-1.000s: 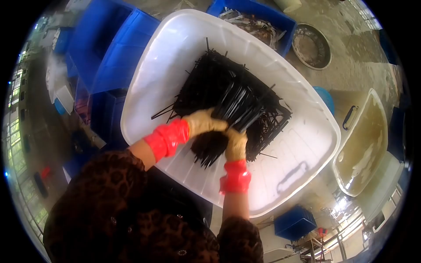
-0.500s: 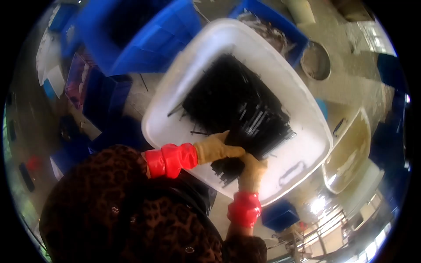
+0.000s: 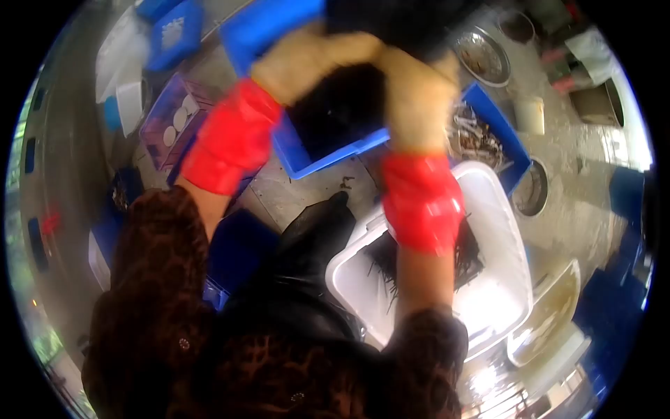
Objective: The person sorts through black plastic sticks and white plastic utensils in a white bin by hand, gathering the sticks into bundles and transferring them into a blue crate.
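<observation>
My left hand (image 3: 300, 63), in a tan glove with a red cuff, is raised over a blue bin (image 3: 293, 164). Beside it my right hand (image 3: 422, 98), gloved alike, is closed too. Both grip the near side of a dark bundle of black strips (image 3: 405, 24), smeared by motion and cut off by the upper edge of the picture. Dark contents show inside the bin below. Under my right forearm stands a white tub (image 3: 513, 244) with more thin black strips (image 3: 380, 258) in it.
A blue crate (image 3: 513, 150) of pale scraps stands right of the bin, near round metal pans (image 3: 481, 56). At left is a purple basket (image 3: 157, 136) with white round items. A yellowish tub (image 3: 551, 307) sits at lower right.
Both hands have lifted from the white tub and swung up over the blue bin, carrying black strips. The view has shifted, so the tub now lies lower right with fewer strips showing.
</observation>
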`<state>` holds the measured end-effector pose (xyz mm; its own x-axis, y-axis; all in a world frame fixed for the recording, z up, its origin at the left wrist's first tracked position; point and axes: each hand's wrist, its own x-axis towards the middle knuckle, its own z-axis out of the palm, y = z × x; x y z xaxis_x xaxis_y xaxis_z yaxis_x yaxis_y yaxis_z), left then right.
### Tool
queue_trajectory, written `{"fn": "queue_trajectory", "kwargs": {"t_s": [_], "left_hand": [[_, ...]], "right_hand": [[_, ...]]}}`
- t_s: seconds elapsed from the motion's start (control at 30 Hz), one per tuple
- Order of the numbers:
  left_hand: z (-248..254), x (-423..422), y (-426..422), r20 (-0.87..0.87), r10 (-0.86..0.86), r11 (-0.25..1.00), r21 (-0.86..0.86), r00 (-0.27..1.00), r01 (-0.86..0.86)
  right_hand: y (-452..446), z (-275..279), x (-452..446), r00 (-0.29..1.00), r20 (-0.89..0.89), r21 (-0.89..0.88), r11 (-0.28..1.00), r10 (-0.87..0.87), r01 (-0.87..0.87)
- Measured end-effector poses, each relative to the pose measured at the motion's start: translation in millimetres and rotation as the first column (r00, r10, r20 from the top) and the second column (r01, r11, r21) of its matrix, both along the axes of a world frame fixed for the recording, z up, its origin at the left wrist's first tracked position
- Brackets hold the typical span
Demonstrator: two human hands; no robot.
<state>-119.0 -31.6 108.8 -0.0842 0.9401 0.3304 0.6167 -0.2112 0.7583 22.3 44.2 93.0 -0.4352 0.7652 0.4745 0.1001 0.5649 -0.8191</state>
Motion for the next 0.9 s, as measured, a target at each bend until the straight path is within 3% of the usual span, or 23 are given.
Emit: {"fn": "queue_trajectory", "kwargs": {"t_s": [0.03, 0.07, 0.1, 0.13, 0.17, 0.2, 0.23, 0.27, 0.3, 0.37, 0.4, 0.43, 0.47, 0.5, 0.53, 0.57, 0.6, 0.63, 0.73, 0.77, 0.8, 0.83, 0.9], "left_hand": [[-14, -8, -8, 0.251, 0.097, 0.98, -0.194, 0.963, -0.048], [48, -40, 12, 0.297, 0.214, 0.947, -0.295, 0.931, -0.123], [33, -58, 15, 0.234, 0.218, 0.912, -0.394, 0.947, -0.113], [-7, -55, 7, 0.121, 0.186, 0.889, -0.443, 0.975, -0.115], [-50, -46, 2, 0.021, 0.139, 0.869, -0.483, 0.99, -0.111], [-77, -39, 15, 0.39, 0.447, 0.753, -0.65, 0.805, -0.103], [-85, -23, 18, 0.421, 0.445, 0.747, -0.661, 0.79, -0.069], [-108, -23, 19, 0.345, 0.402, 0.731, -0.679, 0.848, -0.07], [-129, -22, 19, 0.109, 0.34, 0.72, -0.669, 0.934, -0.183], [-131, 12, 23, -0.112, 0.386, 0.621, -0.702, 0.916, -0.348], [-132, 24, 31, -0.108, 0.371, 0.623, -0.708, 0.922, -0.333], [-132, 35, 42, -0.214, 0.395, 0.572, -0.704, 0.893, -0.421], [-131, 49, 50, -0.319, 0.414, 0.52, -0.685, 0.852, -0.51], [-127, 68, 47, -0.145, 0.517, 0.622, -0.613, 0.844, -0.487], [-94, 121, 61, -0.232, 0.551, 0.678, -0.436, 0.802, -0.592], [-81, 159, 63, 0.059, 0.549, 0.798, -0.332, 0.833, -0.503], [-99, 178, 26, 0.178, 0.598, 0.776, -0.375, 0.781, -0.508], [-93, 217, 24, 0.353, 0.489, 0.865, -0.32, 0.798, -0.388], [-100, 323, 8, 0.253, -0.001, 0.967, -0.247, 0.967, 0.066], [-112, 372, 8, 0.65, 0.156, 0.937, -0.335, 0.744, 0.097], [-141, 401, 4, 0.695, 0.091, 0.948, -0.279, 0.713, 0.151], [-156, 448, 9, 0.638, 0.261, 0.894, -0.444, 0.725, 0.068], [-218, 448, -7, 0.366, 0.386, 0.8, -0.59, 0.847, -0.11]], "right_hand": [[-2, 6, -26, 0.999, 0.018, -0.018, 0.999, -0.028, 0.029], [-4, 22, -60, 1.0, -0.011, -0.443, 0.896, -0.029, 0.022], [-4, 23, -79, 0.997, -0.032, -0.781, 0.624, -0.071, 0.019], [-7, 3, -82, 0.989, -0.095, -0.777, 0.629, -0.112, -0.003], [-3, -73, -57, 0.945, 0.311, -0.642, 0.755, 0.1, 0.131], [-11, -68, -38, 0.937, 0.349, -0.791, 0.533, -0.007, 0.299], [-15, -81, -27, 0.942, 0.331, -0.859, 0.429, 0.053, 0.278], [-20, -82, -17, 0.91, 0.393, -0.873, 0.365, 0.132, 0.324], [-24, -77, -1, 0.909, 0.397, -0.886, 0.313, 0.127, 0.343], [-25, -59, 27, 0.937, 0.284, -0.952, 0.178, 0.205, 0.25], [-27, -47, 51, 0.947, 0.225, -0.955, 0.247, 0.231, 0.167], [-43, -72, 58, 0.97, 0.185, -0.879, 0.468, 0.155, 0.093], [-29, -36, 100, 0.981, 0.111, -0.892, 0.451, 0.16, 0.027], [-28, -30, 131, 0.984, 0.051, -0.893, 0.45, 0.169, -0.031], [-29, -13, 180, 0.995, -0.079, -0.927, 0.373, -0.059, -0.052], [-37, -33, 215, 0.961, -0.191, -0.874, 0.48, -0.198, -0.075], [-78, -93, 219, 0.984, 0.025, -0.8, 0.587, -0.175, 0.124], [-76, -116, 270, 0.978, 0.041, -0.723, 0.669, -0.205, 0.171], [-74, -176, 409, 0.775, 0.064, -0.888, 0.319, -0.628, 0.332], [-71, -198, 456, 0.661, 0.152, -0.926, 0.128, -0.735, 0.355], [-70, -207, 494, 0.582, 0.303, -0.92, -0.073, -0.755, 0.385], [-73, -236, 543, 0.544, 0.409, -0.832, -0.054, -0.733, 0.552], [-95, -269, 603, 0.435, 0.829, -0.409, 0.15, -0.351, 0.9]]}}
